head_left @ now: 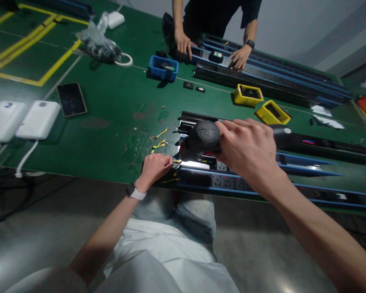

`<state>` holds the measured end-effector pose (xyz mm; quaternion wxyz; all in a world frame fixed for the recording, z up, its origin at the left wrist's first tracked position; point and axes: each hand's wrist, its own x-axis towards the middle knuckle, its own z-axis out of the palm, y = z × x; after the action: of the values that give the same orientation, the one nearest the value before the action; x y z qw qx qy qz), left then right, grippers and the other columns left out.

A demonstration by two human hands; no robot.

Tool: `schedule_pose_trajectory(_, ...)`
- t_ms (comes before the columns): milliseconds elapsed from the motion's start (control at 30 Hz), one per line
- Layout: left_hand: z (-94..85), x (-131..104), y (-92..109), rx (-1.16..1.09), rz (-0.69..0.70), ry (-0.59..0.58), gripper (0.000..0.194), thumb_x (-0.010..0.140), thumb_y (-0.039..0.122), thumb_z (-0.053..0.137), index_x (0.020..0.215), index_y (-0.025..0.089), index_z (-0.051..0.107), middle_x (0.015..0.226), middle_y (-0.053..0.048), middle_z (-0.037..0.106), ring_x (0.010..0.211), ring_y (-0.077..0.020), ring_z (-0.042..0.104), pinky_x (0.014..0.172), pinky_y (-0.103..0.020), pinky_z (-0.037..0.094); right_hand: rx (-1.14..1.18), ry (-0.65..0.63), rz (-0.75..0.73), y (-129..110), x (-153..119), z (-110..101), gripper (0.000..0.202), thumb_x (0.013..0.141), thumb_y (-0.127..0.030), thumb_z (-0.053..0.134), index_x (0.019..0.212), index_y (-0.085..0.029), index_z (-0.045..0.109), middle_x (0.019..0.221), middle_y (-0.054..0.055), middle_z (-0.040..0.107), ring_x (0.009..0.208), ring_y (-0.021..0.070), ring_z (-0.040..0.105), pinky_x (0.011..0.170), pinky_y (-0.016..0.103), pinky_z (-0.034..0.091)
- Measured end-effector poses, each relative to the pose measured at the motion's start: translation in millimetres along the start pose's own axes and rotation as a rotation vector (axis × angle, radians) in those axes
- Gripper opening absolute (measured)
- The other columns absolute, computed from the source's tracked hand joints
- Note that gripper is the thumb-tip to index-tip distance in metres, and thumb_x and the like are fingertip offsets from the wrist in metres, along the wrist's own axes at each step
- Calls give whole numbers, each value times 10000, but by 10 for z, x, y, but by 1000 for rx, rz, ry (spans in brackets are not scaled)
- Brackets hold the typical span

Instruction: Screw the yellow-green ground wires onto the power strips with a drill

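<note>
My right hand [248,148] is wrapped round a black cordless drill [203,134], which points down at the left end of a power strip [222,166]. A bright light shines on the strip beneath the drill; its tip is hidden. At that same end my left hand [156,167] pinches a short yellow wire [176,161]. Another power strip with black sockets [227,182] and blue edges lies along the near table edge. Several loose yellow-green wires [159,145] rest just beyond my left hand.
Across the green table [110,134], a co-worker's hands [183,42] rest by more long strips [271,81]. A blue bin [164,68] and yellow bins [247,95] stand between us. A phone [72,99], white adapters [38,119] and a plastic bag [99,44] lie left.
</note>
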<state>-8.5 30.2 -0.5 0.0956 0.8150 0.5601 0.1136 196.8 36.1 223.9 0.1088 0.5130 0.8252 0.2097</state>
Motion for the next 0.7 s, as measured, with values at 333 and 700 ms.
schedule_pose_trajectory(333,6,1,6,-3,-1,1,378,960,344,430,747,187,700,698,-67,654,675,-172,596,611,-271,314,38,49,-90,84,85,119,197,846,-308,551,993,-182,585,925,61,692,854,201,603,747,318,289)
schedule_pose_trajectory(700,-37,3,-17,-214,86,185,248,980,318,469,986,195,684,953,-70,660,941,-196,577,821,-299,415,68,136,-150,199,49,215,250,832,-362,612,998,-176,591,926,50,701,838,187,599,760,321,299)
